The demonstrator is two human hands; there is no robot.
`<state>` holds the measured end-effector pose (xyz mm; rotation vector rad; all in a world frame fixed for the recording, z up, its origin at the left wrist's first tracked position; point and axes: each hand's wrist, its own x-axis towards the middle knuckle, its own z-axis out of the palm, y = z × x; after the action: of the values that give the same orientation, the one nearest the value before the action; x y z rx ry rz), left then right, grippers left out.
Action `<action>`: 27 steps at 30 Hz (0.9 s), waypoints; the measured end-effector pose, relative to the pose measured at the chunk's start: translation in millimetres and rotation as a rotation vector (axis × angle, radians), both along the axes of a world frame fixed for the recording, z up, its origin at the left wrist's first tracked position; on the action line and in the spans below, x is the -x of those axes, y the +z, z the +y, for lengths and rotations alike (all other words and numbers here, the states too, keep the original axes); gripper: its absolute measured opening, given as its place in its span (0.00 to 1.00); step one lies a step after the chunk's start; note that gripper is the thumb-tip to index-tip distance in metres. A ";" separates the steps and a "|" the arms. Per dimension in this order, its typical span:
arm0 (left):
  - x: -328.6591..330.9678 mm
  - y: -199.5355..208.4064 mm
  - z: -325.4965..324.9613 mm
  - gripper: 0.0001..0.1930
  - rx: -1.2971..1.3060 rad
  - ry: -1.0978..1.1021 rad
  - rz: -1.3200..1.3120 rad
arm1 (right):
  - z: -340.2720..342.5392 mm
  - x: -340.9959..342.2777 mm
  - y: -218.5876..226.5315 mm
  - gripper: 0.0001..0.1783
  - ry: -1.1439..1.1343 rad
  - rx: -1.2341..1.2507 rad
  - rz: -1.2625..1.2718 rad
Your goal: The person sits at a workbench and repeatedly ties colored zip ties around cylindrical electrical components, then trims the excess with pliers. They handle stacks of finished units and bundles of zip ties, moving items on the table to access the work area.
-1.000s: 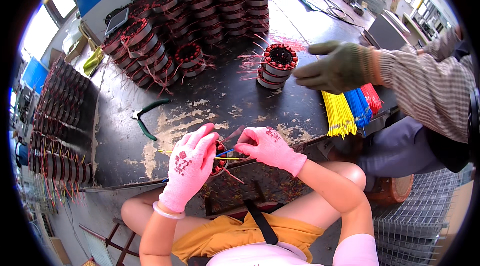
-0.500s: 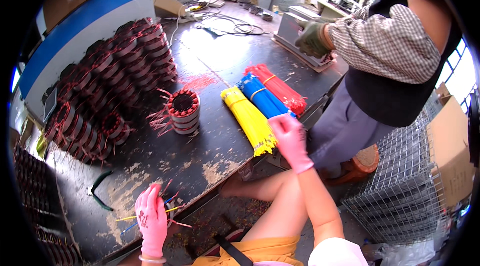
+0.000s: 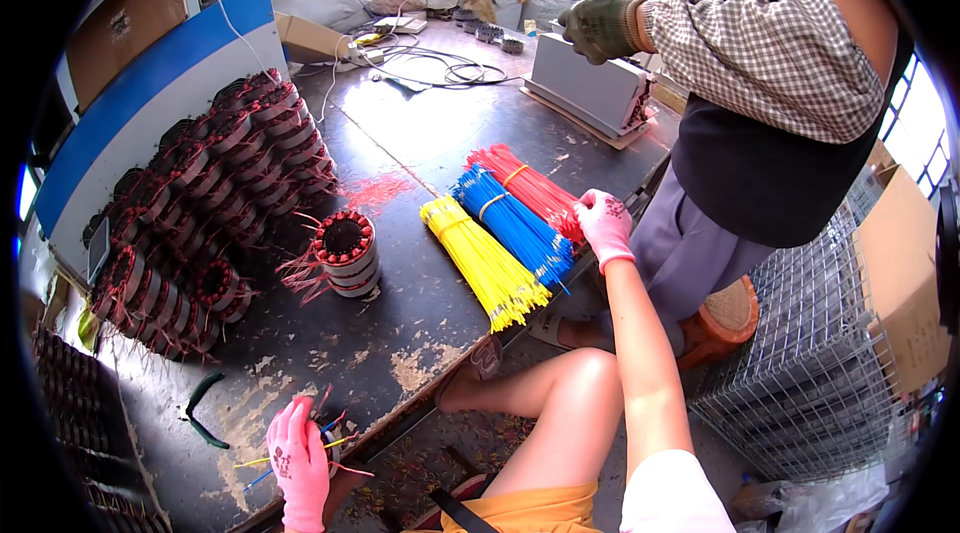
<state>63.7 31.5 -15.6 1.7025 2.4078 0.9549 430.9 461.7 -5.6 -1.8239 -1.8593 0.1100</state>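
Note:
My left hand, in a pink glove, is closed around a small stator by the table's front edge, covering most of it. Yellow, blue and red wires stick out past its fingers. My right hand, also pink-gloved, pinches at the near ends of the bundle of red wires; the fingertips partly hide what they grip. Beside that lie a bundle of blue wires and a bundle of yellow wires, each tied with a yellow band.
A short stack of stators stands mid-table, with a large pile of stators at left. Green-handled pliers lie near the front. At right a co-worker's gloved hand is above a grey block. Wire cages stand beyond a wooden stool.
My right hand has moved away from the blue bundle's end to the red wires' ends. The left hand stays on the stator. The co-worker's hand has risen over the grey block.

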 end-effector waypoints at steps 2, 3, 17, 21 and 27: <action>-0.6 0.4 -1.0 0.17 0.000 0.001 0.002 | -1.5 0.6 5.0 0.14 -0.031 0.005 -0.009; -0.9 1.0 -1.0 0.17 0.000 0.003 0.004 | -1.8 0.2 6.7 0.14 -0.047 0.008 -0.014; -19.5 29.0 0.9 0.25 -0.225 0.035 0.387 | -170.8 56.5 94.6 0.05 0.462 -0.537 0.214; -60.3 93.0 28.7 0.30 -0.584 -0.132 0.663 | -260.2 117.2 125.7 0.08 1.222 -0.316 0.333; -35.3 111.4 8.8 0.17 -0.316 -0.356 0.634 | -292.6 154.4 102.8 0.08 1.333 -0.378 0.016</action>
<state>98.9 40.2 95.8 2.7889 2.1879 0.8693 276.4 169.0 97.2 -0.1329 -2.5181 0.2084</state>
